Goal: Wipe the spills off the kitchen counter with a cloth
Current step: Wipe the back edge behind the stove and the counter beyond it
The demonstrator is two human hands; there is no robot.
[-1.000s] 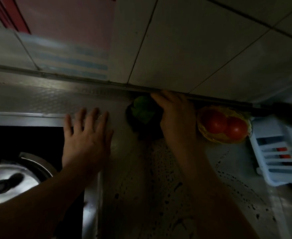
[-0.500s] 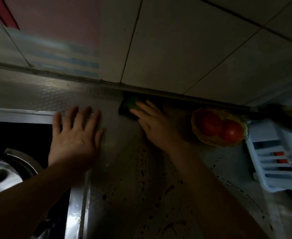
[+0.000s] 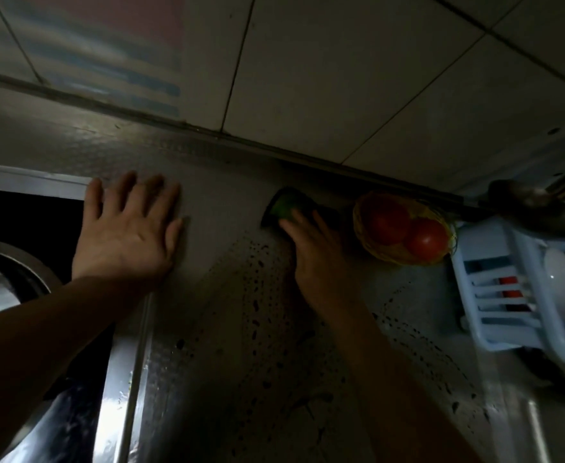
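Since half a second ago the right hand has slid the cloth rightward along the back of the worktop, now close to the tomato basket. Cloth is green and dark, pressed flat under the right fingers: a press-down grip, not a pinch. Left hand is splayed flat on the worktop by the sink edge, holding nothing. Droplets are still scattered across the near worktop.

Risk: another rightward stroke likely knocks the basket and rolls the tomatoes.

Room: wall hard behind, basket and blue dish rack block the right, sink drops off left. Open room is toward the near edge.
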